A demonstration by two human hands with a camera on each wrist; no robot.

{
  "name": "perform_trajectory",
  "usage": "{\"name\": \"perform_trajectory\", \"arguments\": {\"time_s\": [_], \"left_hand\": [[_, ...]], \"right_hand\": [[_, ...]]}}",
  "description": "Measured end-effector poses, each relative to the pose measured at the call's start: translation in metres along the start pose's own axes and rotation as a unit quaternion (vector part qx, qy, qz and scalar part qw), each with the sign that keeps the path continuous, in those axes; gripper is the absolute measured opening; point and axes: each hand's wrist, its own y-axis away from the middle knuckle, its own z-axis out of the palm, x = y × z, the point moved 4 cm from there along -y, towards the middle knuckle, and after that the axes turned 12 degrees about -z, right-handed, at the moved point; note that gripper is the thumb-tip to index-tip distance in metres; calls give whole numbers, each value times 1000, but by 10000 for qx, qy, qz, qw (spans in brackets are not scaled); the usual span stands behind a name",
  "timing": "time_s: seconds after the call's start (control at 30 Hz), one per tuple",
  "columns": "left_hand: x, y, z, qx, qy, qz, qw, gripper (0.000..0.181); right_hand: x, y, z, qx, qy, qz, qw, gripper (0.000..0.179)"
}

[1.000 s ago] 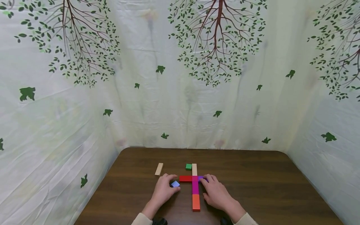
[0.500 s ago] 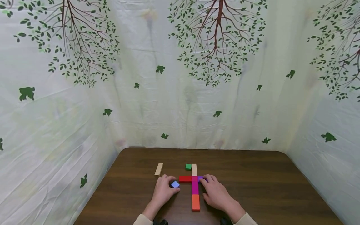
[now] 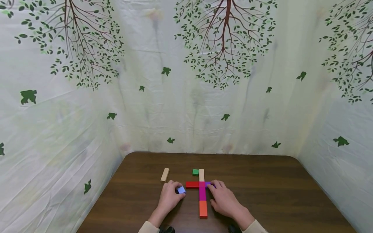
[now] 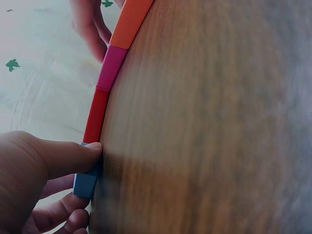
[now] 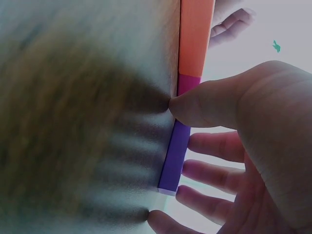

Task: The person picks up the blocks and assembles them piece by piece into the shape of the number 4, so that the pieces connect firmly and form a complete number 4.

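In the head view my left hand (image 3: pixel 170 195) pinches a small blue block (image 3: pixel 181 190) between thumb and fingers, just left of the red block (image 3: pixel 192 185). My right hand (image 3: pixel 225 200) is at the other side of the row. Its spread fingers touch the far side of the purple block (image 5: pixel 174 158) in the right wrist view, and partly cover that block in the head view. The right thumb sits nearer me, beside the magenta piece (image 3: pixel 202 191). An orange block (image 3: pixel 203 209) continues the line toward me, and a plain wooden block (image 3: pixel 201 175) extends it away.
A green block (image 3: pixel 195 172) lies left of the upright wooden block. Another plain wooden block (image 3: pixel 164 174) lies apart, at the left. The brown table (image 3: pixel 262 181) ends at a pale curtain (image 3: pixel 198 129) with leaf prints.
My left thumb has drawn in slightly against the blue block, which seems a little turned. The right hand and the other blocks stay in place.
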Motion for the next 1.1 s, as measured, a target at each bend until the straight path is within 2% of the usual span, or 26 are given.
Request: {"name": "perform_trajectory", "arguments": {"time_s": [0.5,0.83,1.1], "left_hand": [[-1,1,-1,282,104,287,9991,28],[-1,-1,-2,314,241,428,9983,28],[-3,-6,-3,265,312,377,9984,27]], "right_hand": [[0,0,0,-63,34,1,10000,61],[0,0,0,-25,39,-21,10000,60],[0,0,0,-12,33,-38,10000,60]]}}
